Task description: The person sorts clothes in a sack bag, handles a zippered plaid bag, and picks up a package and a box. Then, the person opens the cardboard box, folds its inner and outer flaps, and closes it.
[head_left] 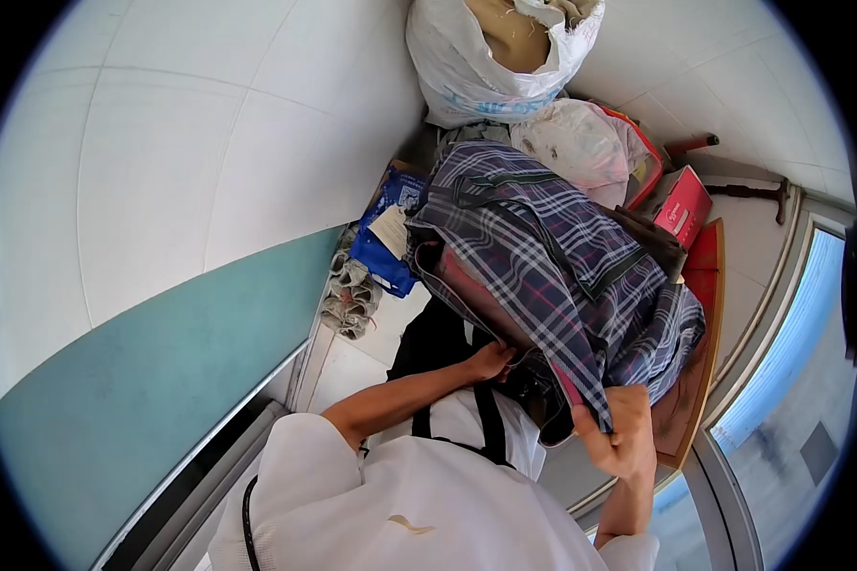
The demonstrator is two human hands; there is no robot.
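Note:
A large dark plaid bag (pixel 533 219) with white and red lines and black straps fills the middle of the view. Its opening faces me, and a pinkish inner side shows along the edge. My left hand (pixel 491 362) is closed on the near rim of the opening. At the right corner of the same rim, my right hand (pixel 624 433) pinches the fabric between thumb and fingers. What lies deep inside the bag is hidden, though something dark shows near the mouth.
Behind the bag stands a white woven sack (pixel 448 71) beside a pale plastic bundle (pixel 576 143). A red box (pixel 684 205) and a reddish board (pixel 690 381) are on the right. To the left lie a blue packet (pixel 383 252) and rolled grey items (pixel 352 295) by the wall.

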